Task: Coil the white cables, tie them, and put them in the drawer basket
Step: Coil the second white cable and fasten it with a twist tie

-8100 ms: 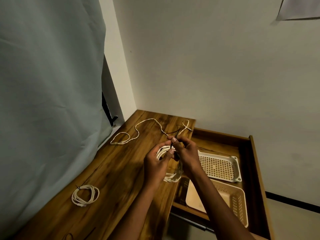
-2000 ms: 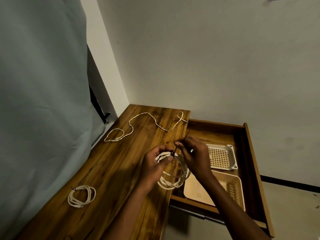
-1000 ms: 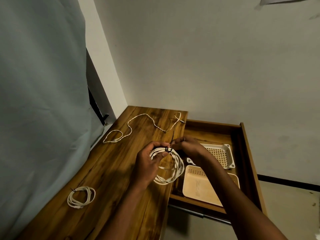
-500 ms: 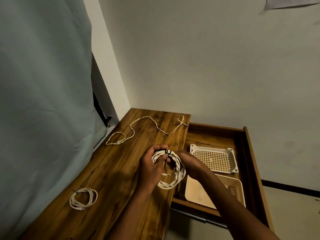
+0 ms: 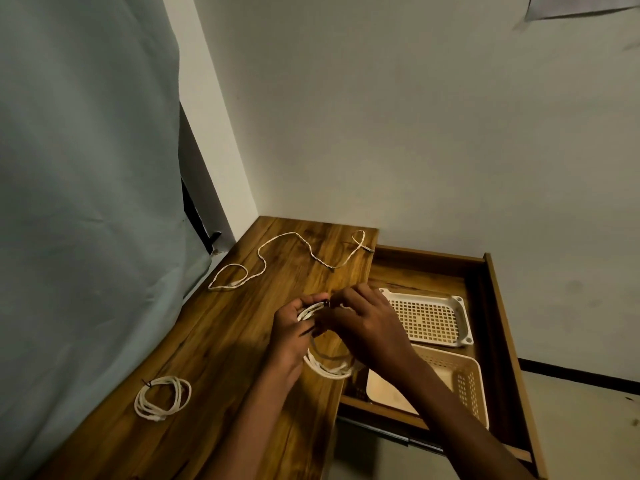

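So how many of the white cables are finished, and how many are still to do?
None is in a basket yet. One cable is coiled and tied, the small coil on the table. A second coil is in hand: the left hand holds it while the right hand works at its black tie. The long cable at the back lies loose, so it needs coiling and tying.
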